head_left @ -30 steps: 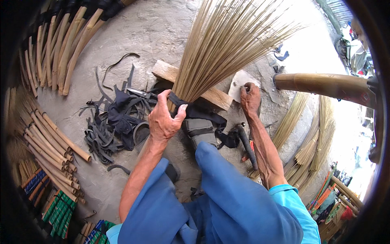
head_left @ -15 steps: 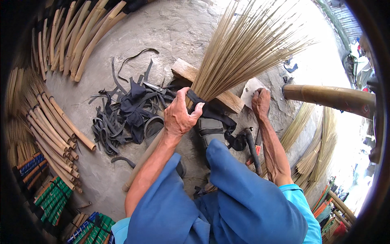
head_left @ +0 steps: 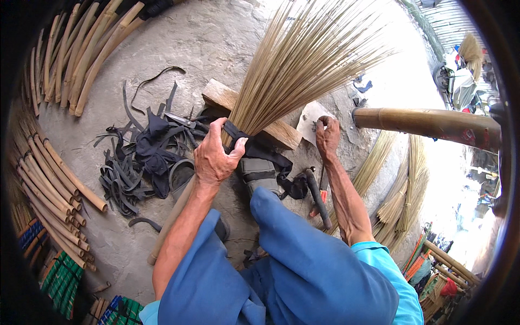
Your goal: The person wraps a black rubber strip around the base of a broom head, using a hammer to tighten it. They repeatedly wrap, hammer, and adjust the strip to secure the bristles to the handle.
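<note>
Both hands hold as before: left hand [head_left: 214, 157] fingers still clamp the broom bundle [head_left: 292, 70]; right hand [head_left: 327, 135] fingers stay curled, pinching something small.

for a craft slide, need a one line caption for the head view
Left hand grips a broom's bound bristle bundle over a wooden block; right hand reaches to the concrete floor.

Only one likely label: a red patch [head_left: 470, 136] stuck on the thick bamboo pole [head_left: 417, 122], twd its right end, small, roughly rectangular, w/ pale marks too blurred to make out. Just left of the pole's cut end lies a pale sheet [head_left: 306, 117], flat, off-white; wrapper or not, can't tell. No signs or screens.
</note>
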`<state>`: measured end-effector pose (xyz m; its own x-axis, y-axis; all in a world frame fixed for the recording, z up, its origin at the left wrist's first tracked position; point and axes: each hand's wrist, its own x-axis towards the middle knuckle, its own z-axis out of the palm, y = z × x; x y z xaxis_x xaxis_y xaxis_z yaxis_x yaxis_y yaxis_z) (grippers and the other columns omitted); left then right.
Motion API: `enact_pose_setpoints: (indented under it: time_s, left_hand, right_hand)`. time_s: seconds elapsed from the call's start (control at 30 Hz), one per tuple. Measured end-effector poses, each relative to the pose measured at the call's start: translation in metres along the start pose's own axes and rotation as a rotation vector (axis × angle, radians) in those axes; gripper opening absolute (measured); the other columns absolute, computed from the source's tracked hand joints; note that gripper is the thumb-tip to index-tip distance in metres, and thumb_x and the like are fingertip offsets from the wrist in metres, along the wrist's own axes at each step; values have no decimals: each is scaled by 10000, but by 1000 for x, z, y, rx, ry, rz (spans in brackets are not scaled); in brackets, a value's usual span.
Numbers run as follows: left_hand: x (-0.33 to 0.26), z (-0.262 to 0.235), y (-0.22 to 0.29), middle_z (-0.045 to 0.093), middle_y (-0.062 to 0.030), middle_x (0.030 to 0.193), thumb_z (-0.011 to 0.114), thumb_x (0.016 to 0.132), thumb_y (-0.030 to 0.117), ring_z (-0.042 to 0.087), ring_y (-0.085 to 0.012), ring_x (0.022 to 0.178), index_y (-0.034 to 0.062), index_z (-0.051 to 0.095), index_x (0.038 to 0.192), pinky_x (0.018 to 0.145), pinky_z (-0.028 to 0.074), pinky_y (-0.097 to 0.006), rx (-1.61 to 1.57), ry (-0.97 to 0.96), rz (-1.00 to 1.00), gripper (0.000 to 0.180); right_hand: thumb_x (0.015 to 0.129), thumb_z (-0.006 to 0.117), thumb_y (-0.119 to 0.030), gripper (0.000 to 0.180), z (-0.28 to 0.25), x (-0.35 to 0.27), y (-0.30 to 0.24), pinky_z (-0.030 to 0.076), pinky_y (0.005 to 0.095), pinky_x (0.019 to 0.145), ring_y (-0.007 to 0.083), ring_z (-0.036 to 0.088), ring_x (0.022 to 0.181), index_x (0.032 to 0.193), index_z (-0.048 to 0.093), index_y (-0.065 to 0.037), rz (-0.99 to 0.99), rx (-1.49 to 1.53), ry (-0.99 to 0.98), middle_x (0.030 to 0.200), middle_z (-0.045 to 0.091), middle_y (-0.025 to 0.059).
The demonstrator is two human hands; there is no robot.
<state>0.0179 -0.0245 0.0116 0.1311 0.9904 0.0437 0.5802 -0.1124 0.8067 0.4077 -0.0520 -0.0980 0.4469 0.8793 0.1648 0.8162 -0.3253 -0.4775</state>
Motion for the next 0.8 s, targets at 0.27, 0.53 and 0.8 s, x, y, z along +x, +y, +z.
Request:
enact_pose_setpoints:
  time_s: [0.27,0.53,0.8]
  left_hand:
    - [0,1,-2,785,-233,1152,836,946,336,772,-461,1059,88,548,1451,903,598,-524,8,-2,1,631]
    - [1,2,0,778,-246,1144,860,914,376,769,-474,1014,74,562,1442,861,608,-537,31,11,14,677]
    - [0,-1,4,773,-226,1149,822,952,361,775,-447,1046,83,541,1466,909,592,-502,24,-50,-65,648]
  right_hand:
    - [956,744,-97,183,-9,-3,13,539,483,930,378,684,1033,1138,745,-73,17,58,3,1038,689,175]
    - [936,758,-107,175,-13,-6,13,547,481,894,385,682,1010,1110,747,-97,-30,31,-44,1015,671,175]
    - [956,762,-142,149,-4,-8,7,541,509,908,411,663,1046,1099,745,-104,-64,-76,-13,1057,675,182]
